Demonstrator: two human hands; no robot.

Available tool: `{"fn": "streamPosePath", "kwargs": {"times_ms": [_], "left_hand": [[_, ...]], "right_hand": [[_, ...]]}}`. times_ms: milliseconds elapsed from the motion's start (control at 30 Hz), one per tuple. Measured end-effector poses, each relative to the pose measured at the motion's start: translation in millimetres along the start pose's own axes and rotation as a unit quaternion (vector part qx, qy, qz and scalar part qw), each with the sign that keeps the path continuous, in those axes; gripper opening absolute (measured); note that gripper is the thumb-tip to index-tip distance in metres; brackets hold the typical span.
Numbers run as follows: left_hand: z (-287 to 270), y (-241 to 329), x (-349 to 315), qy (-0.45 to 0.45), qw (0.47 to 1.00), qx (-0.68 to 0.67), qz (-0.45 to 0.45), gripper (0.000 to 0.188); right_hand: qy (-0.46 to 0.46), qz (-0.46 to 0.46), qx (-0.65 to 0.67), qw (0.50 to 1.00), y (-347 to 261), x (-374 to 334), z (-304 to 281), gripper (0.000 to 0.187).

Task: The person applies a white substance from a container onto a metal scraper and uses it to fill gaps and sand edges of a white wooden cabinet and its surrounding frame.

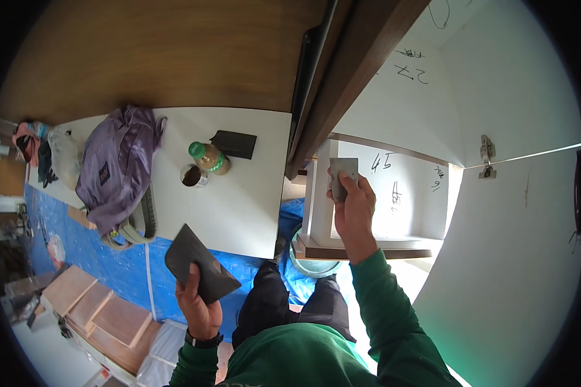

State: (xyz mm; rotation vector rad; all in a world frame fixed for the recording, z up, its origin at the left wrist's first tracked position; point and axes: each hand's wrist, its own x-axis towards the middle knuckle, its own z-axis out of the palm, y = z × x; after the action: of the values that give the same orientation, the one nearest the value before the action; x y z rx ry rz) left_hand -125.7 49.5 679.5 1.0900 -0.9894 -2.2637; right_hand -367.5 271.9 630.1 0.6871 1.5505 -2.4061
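My left hand [200, 312], a dark band at its wrist, is closed on a thin dark grey flat plate [200, 261] with a few brownish smudges. It holds the plate tilted in front of the white tabletop's near edge. Over the open drawer on the right, my right hand [356, 216] grips a small grey rectangular flat blade [346, 169], thumb across its face. The blade's lower part is hidden by the fingers. The white drawer [403, 193] has handwritten marks on its inner surface.
On the white tabletop [239, 213] are a green-capped bottle [214, 159], a cup of dark drink [193, 176], a black flat piece [235, 144] and a purple bag [119, 164]. A hinged white door [516, 258] stands right. Wooden panels [110, 313] sit beside blue sheeting [126, 266].
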Motion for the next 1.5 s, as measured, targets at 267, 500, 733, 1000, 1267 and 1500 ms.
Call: {"fn": "streamPosePath", "kwargs": {"times_ms": [267, 500, 733, 1000, 1267, 1500], "left_hand": [[7, -9, 16, 0.006, 0.998, 0.048, -0.049, 0.035], [25, -9, 28, -0.014, 0.996, 0.043, -0.074, 0.029], [33, -12, 33, -0.008, 0.996, 0.05, -0.078, 0.03], [39, -14, 38, -0.012, 0.995, 0.049, -0.081, 0.029], [39, -12, 42, -0.02, 0.996, 0.045, -0.072, 0.03], [39, -13, 44, -0.007, 0.997, 0.046, -0.069, 0.03]], "right_hand": [[-0.008, -0.02, 0.056, 0.998, -4, 32, 18, 0.026], [-0.006, -0.021, 0.054, 0.998, -4, 43, 23, 0.018], [0.033, -0.029, 0.041, 0.998, -7, 43, 33, 0.024], [0.038, -0.019, 0.076, 0.996, -10, 40, 44, 0.023], [0.039, -0.029, 0.097, 0.994, -13, 37, 47, 0.019], [0.037, -0.028, 0.109, 0.993, -18, 33, 50, 0.022]]}}
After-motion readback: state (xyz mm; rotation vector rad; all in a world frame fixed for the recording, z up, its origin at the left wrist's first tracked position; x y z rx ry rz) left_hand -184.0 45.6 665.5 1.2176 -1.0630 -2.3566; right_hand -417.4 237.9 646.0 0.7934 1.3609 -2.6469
